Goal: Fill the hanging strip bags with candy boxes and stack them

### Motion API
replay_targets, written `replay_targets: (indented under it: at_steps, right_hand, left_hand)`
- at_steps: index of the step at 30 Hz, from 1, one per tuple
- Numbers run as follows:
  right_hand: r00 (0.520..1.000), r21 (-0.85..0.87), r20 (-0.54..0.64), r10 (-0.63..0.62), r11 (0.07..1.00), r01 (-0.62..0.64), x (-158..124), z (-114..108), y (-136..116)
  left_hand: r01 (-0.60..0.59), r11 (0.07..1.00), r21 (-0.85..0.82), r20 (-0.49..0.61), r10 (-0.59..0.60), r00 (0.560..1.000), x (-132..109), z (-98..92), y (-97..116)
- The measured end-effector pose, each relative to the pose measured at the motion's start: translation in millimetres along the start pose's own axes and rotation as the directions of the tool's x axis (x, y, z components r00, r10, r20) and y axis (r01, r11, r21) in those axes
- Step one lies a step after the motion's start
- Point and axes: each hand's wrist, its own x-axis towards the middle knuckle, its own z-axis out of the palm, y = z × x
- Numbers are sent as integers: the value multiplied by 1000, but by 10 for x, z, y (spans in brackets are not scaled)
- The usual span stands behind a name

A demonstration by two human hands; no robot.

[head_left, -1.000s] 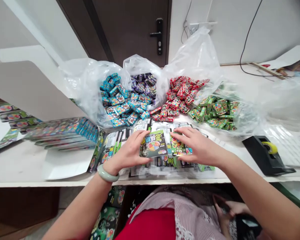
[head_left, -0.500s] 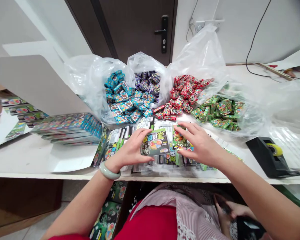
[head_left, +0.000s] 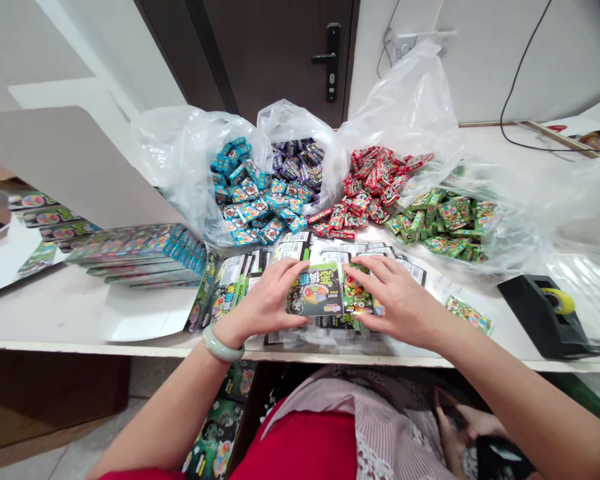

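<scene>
A black-and-green card packet [head_left: 314, 290] is pinched at its edge by the left hand [head_left: 263, 300], jade bangle [head_left: 223, 345] on the wrist; the right hand [head_left: 397, 303] is curved over a second packet [head_left: 356, 293], grip not determinable, both above a fanned row of packets [head_left: 230, 290] near the tabletop's front edge [head_left: 105, 345]. A loose green packet [head_left: 469, 315] and a black tape dispenser [head_left: 547, 317] are placed toward the right edge. Blue packets [head_left: 240, 193], purple packets [head_left: 297, 163], red packets [head_left: 370, 180] and green packets [head_left: 445, 217] are heaped beyond, in clear plastic bags [head_left: 410, 100] along the back edge.
</scene>
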Motion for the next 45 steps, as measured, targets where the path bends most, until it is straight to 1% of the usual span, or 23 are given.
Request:
replay_targets:
  at_steps: [5,7,11,13,16,18,22,25,28,29,31,33,34,36,38,39,40,41,42,43,45]
  right_hand:
    - [995,26,70,-72,997,71,18,-62,55]
    - [988,44,118,-100,995,95,27,-101,58]
    - [972,113,210,-110,990,88,15,-137,44]
    - [966,137,232,-110,987,80,3,-144,59]
    - [954,158,261,-147,982,108,-4,-149,112]
    - [961,145,239,-140,984,107,-1,-143,147]
    - [986,153,150,-70,987,47,16,-94,177]
    - [991,215,125,-42,977,14,41,-19,182]
    - [993,317,114,-32,949,-6,67,67,183]
    - [996,344,90,-19,939,-13,73,90,174]
    - [999,374,5,49,926,-47,75,123,124]
    - [992,396,-52,114,914,-84,72,145,25]
    - [991,413,-51,124,906,-92,72,156,-32]
    - [996,477,-8,84,876,-70,95,186,-108]
    - [998,574,40,49,817,-63,170,225,-45]
    - [994,602,61,91,791,-110,232,245,63]
    - [981,605,83,177,773,-191,311,262,223]
    - [951,585,100,293,755,-294,405,274,429]
    - [877,517,88,472,731,-445,509,281,671]
    - [807,464,43,589,704,-538,621,281,931]
    - [702,394,-35,712,655,-645,848,272,1443]
  left_hand:
    - [-6,1000,-4,18,6,1000,-29,37,7]
    - [-1,1000,-19,22,1,1000,-33,45,9]
    - [9,1000,1,34,-9,999,-46,41,8]
    - [-10,1000,21,54,9,998,-53,32,8]
    - [-56,998,16,85,54,995,-52,21,11]
    - [-68,998,-4,92,68,993,-43,22,10]
    - [-51,998,-34,102,54,993,-8,59,7]
    - [-38,998,-47,85,42,995,21,102,21]
    - [-24,998,-51,64,27,998,27,119,38]
    - [-13,999,-49,53,16,998,21,116,39]
    - [22,999,-43,16,-21,1000,0,101,34]
    - [51,998,-34,-16,-52,999,-19,93,20]
    - [56,998,-31,-22,-57,998,-25,96,11]
    - [54,998,-30,-13,-54,998,-29,112,-15]
    - [58,998,-26,-8,-58,998,-32,127,-55]
    - [66,998,-19,-17,-66,998,-39,125,-83]
    - [79,997,-9,-35,-79,996,-50,115,-116]
    - [96,995,5,-58,-96,994,-67,96,-153]
    - [118,993,19,-83,-116,990,-91,69,-193]
    - [141,989,34,-107,-137,985,-120,40,-234]
    - [178,982,64,-146,-167,975,-191,-13,-317]
